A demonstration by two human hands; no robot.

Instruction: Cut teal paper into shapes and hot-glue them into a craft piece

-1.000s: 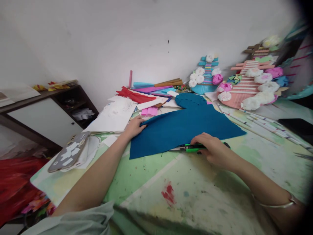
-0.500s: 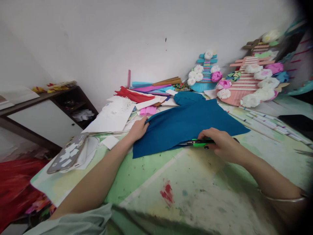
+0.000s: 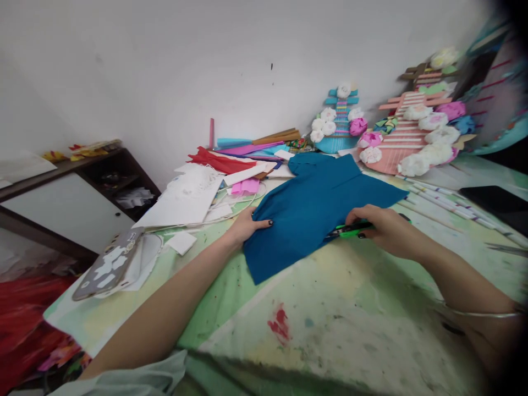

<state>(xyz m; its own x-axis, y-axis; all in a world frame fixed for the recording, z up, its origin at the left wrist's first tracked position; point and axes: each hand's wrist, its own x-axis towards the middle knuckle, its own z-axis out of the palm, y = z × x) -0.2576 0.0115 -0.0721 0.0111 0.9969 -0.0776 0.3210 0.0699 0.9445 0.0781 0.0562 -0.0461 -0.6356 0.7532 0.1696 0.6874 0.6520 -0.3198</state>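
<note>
A dark blue sheet of what looks like crepe paper point(image 3: 301, 203) lies folded and creased on the table. My left hand point(image 3: 246, 224) grips its left side, the thumb on top and the other fingers partly hidden. In my right hand point(image 3: 379, 224) is a black and green utility knife point(image 3: 350, 230), its blade at the sheet's near edge, with the tip hidden by the paper.
White sheets point(image 3: 181, 198) and coloured paper rolls point(image 3: 256, 140) lie behind on the left. Flower-covered lute-shaped crafts point(image 3: 338, 129) stand by the wall. A patterned phone case point(image 3: 109, 267) sits at the left edge, a black phone point(image 3: 499, 206) at the right, near striped sticks point(image 3: 457, 209).
The blue sheet has turned and its near left corner has come lower. My left thumb now stretches over the paper. My right hand has shifted a little right with the knife.
</note>
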